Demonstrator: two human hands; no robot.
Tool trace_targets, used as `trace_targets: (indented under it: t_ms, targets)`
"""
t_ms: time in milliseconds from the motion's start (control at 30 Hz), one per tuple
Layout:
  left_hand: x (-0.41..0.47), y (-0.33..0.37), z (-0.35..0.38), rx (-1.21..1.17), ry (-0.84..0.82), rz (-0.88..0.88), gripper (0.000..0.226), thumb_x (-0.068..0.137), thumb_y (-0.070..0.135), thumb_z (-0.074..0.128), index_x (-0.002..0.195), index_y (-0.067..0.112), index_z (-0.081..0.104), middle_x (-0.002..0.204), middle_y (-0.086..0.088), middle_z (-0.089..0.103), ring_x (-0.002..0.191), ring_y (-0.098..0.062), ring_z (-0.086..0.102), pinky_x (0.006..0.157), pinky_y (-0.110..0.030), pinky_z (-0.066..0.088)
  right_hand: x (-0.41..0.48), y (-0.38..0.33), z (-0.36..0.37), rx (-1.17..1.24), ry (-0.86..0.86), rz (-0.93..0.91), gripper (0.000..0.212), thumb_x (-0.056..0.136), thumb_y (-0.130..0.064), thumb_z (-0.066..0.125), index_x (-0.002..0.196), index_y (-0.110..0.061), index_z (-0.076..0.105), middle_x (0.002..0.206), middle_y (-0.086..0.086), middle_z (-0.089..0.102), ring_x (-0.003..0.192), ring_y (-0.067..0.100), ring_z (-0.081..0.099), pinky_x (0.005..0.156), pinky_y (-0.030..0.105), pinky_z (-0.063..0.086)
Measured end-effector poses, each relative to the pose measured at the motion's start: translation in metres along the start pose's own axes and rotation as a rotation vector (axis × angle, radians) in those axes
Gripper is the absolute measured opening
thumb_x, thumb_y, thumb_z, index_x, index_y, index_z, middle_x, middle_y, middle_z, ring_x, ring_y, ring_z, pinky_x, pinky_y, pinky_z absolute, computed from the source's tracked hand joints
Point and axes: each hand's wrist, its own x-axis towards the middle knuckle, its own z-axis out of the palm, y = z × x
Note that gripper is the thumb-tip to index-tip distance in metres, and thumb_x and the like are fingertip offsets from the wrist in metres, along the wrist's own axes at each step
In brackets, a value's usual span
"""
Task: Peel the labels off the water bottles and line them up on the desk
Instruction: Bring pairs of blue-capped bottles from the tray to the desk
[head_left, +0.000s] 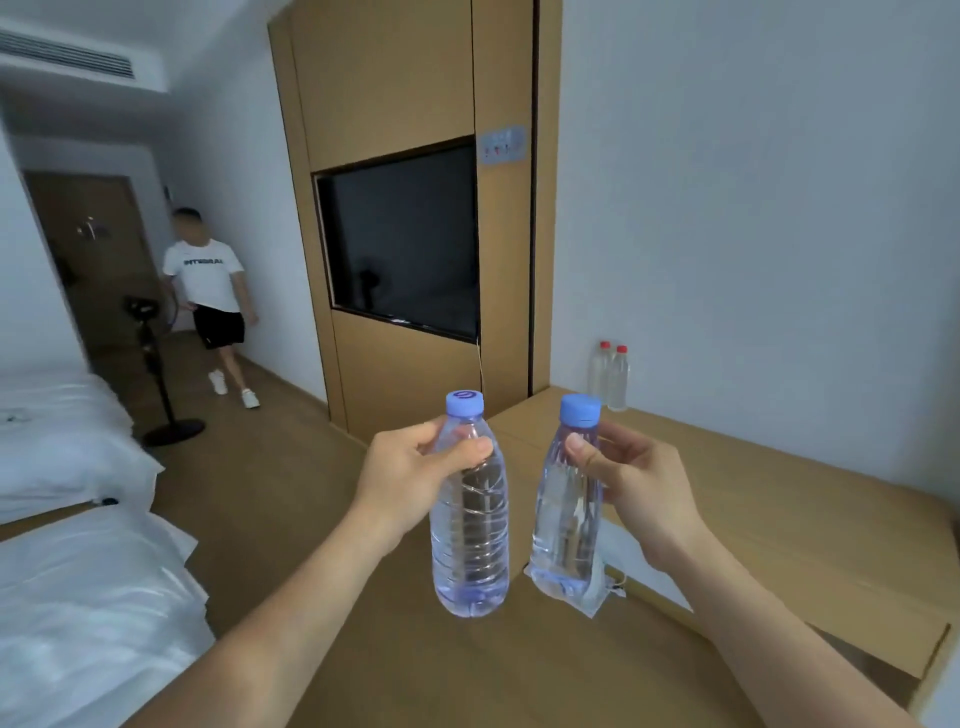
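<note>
Gripping a bare bottle (470, 519) in left hand (402, 480), another bottle (566, 514) in right hand (644, 499)

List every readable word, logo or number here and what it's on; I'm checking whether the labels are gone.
"INTEGRAL", blurred and uncertain: white T-shirt of the person in the background.
Ring-shaped mark, no letters legible: cap of the left bottle.
Wall panel: markings too small to read.
Neither held bottle shows any label.

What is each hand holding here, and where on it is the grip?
The left hand holds one blue-capped bottle by its upper shoulder, just below the cap. The right hand holds a second blue-capped bottle at the same place.
</note>
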Motion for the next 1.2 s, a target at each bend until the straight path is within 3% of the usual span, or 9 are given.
trace_targets:
  t_ms: [167,533,667,833,1000,1100,1200]
  targets:
    - [0.070,-0.030,0.033,-0.012,0.070,-0.010,0.009,0.074,0.021,0.075,0.082,0.018,0.077,0.084,-0.005,0.077,0.078,-0.013,0.070,0.076,-0.030,0.052,0.080,0.045,-0.018,0.005,-0.062,0.031,0.018,0.081,-0.016,0.067,0.089,-0.031,0.070,0.080,-0.018,0.074,0.075,-0.006,0.067,0.063,0.006,0.049]
    - [0.268,-0.138,0.053,0.066,-0.028,-0.060,0.006,0.074,0.025,0.076,0.078,0.020,0.077,0.082,-0.005,0.077,0.078,-0.016,0.072,0.073,-0.032,0.050,0.269,0.151,0.002,-0.099,-0.011,0.081,0.014,0.080,-0.014,0.069,0.089,-0.025,0.070,0.087,-0.006,0.075,0.078,0.002,0.067,0.065,0.011,0.050]
    - [0.364,-0.157,0.057,0.086,-0.114,-0.035,0.009,0.072,0.027,0.077,0.078,0.020,0.076,0.082,-0.005,0.077,0.073,-0.012,0.069,0.072,-0.032,0.049,0.345,0.174,0.011,-0.139,0.075,0.106,0.017,0.080,-0.014,0.069,0.096,-0.020,0.069,0.092,-0.005,0.074,0.083,0.002,0.068,0.069,0.011,0.050]
    - [0.462,-0.180,0.086,0.123,-0.255,0.001,0.027,0.062,0.041,0.077,0.081,0.022,0.075,0.085,-0.009,0.076,0.081,-0.024,0.071,0.078,-0.042,0.051,0.414,0.202,-0.003,-0.189,0.222,0.122,0.025,0.078,-0.018,0.071,0.102,-0.019,0.065,0.092,-0.003,0.074,0.084,0.005,0.069,0.061,0.007,0.047]
    - [0.530,-0.215,0.140,0.108,-0.418,-0.053,0.019,0.065,0.029,0.078,0.083,0.027,0.074,0.084,0.007,0.077,0.084,-0.013,0.072,0.087,-0.039,0.051,0.470,0.240,-0.034,-0.299,0.274,0.210,0.030,0.073,-0.023,0.076,0.101,-0.027,0.065,0.094,-0.004,0.074,0.088,0.009,0.069,0.073,0.023,0.048]
    - [0.571,-0.236,0.175,0.118,-0.467,-0.095,0.017,0.066,0.028,0.079,0.081,0.021,0.075,0.083,0.003,0.077,0.082,-0.013,0.071,0.088,-0.040,0.051,0.507,0.263,-0.055,-0.302,0.271,0.213,0.032,0.074,-0.020,0.075,0.095,-0.040,0.061,0.091,-0.011,0.074,0.086,-0.001,0.068,0.074,0.018,0.049]
    - [0.615,-0.252,0.212,0.157,-0.502,-0.110,0.035,0.056,0.039,0.075,0.083,0.017,0.074,0.086,-0.005,0.077,0.085,-0.021,0.071,0.087,-0.043,0.052,0.554,0.290,-0.078,-0.341,0.261,0.218,0.025,0.074,-0.022,0.074,0.098,-0.028,0.069,0.097,-0.013,0.072,0.095,-0.005,0.063,0.082,0.016,0.046]
